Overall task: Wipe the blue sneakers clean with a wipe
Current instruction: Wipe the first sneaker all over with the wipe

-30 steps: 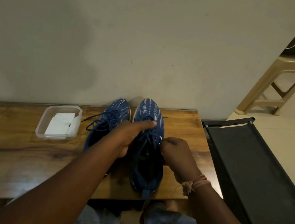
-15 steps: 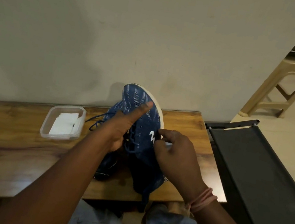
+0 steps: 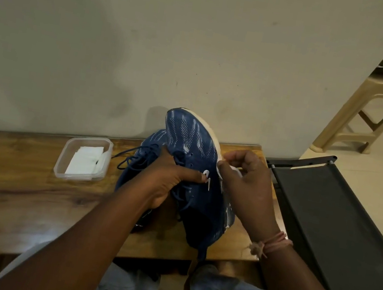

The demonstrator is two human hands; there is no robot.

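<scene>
— Where is the sneaker being cleaned?

— The raised sneaker is tilted up on its side above the wooden bench, toe toward the wall, white sole edge facing right. The left hand grips it over the laces, thumb lying across the upper. The second sneaker lies on the bench just behind and left of the raised one, mostly hidden by that hand.

— And the wipe?

— A bit of white wipe shows between the curled fingers of the right hand, which pinches it against the sole edge of the raised sneaker.

— Any brand or writing?

— There is a white mark on the side of the upper, beside the left thumb (too small and partly covered to read as a logo).

— What else is near the raised sneaker?

— To its left on the bench sits a clear plastic container with white folded wipes inside. To its right stands a black rack, and farther off a beige plastic stool.
</scene>
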